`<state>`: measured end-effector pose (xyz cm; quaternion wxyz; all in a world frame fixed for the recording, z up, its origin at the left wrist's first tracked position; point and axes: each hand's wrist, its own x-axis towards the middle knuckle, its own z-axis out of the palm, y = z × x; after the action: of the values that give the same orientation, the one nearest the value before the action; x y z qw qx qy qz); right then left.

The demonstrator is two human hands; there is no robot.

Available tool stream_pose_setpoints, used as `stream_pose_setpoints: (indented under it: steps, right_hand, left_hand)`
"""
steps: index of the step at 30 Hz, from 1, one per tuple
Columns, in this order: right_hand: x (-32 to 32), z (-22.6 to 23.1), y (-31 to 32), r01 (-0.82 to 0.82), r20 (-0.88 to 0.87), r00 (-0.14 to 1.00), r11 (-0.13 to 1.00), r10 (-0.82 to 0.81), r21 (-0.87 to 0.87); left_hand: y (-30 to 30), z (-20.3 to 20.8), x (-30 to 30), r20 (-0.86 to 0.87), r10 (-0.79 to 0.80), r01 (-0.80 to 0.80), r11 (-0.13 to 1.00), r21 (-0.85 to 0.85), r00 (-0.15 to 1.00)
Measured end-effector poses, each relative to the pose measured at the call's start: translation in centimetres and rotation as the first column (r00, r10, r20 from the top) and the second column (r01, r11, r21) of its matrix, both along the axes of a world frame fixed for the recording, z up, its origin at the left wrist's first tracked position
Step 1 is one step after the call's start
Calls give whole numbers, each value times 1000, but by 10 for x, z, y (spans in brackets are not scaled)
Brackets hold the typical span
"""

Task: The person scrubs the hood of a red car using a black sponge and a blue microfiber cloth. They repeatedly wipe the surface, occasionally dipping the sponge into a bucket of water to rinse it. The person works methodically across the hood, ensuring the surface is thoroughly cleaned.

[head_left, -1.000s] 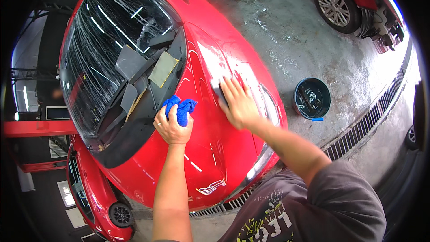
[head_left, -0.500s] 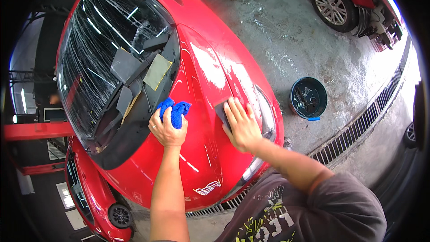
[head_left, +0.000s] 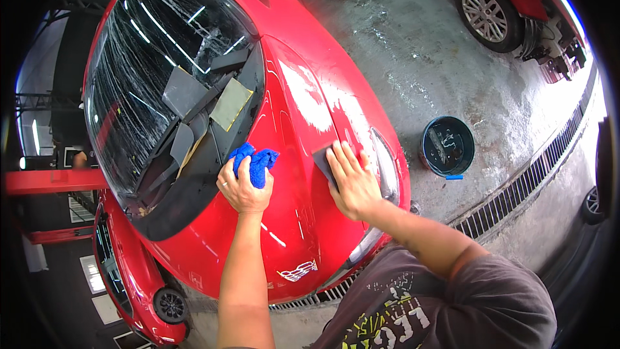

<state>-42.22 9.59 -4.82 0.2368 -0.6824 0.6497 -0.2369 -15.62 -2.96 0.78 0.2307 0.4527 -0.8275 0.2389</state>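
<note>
The left hand [head_left: 245,187] grasps the bunched blue cloth [head_left: 261,163] within its curled fingers over the red hood [head_left: 289,181], near the black cowl panel [head_left: 173,218]. The right hand [head_left: 353,186] lies with fingers extended across the dark sheet [head_left: 321,162] on the same hood, beside the headlight [head_left: 386,167]; whether it pinches the sheet cannot be determined.

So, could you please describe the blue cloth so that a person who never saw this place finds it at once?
Start with the red car in the middle, its windshield at upper left. Near the windshield's base, over the front of the car, the left hand grips a cloth. It is bright blue and bunched, unlike the dark, flat sheet under the right hand.
</note>
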Motion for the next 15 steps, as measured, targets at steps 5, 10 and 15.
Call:
stream_pose_setpoints:
  steps: [5, 10, 15]
  right_hand:
    - [-36, 8, -124, 125, 216, 972, 982, -92, -141]
    - [-8, -8, -31, 39, 99, 995, 996, -31, -82]
    - [-36, -6, -129, 82, 274, 962, 969, -15, -235]
  left_hand:
    - [-6, -2, -10, -2, -22, 22, 1000, 9, 1000]
    - [1, -1, 6, 7, -3, 3, 1000, 3, 1000]
    - [-9, 0, -7, 20, -18, 18, 1000, -10, 1000]
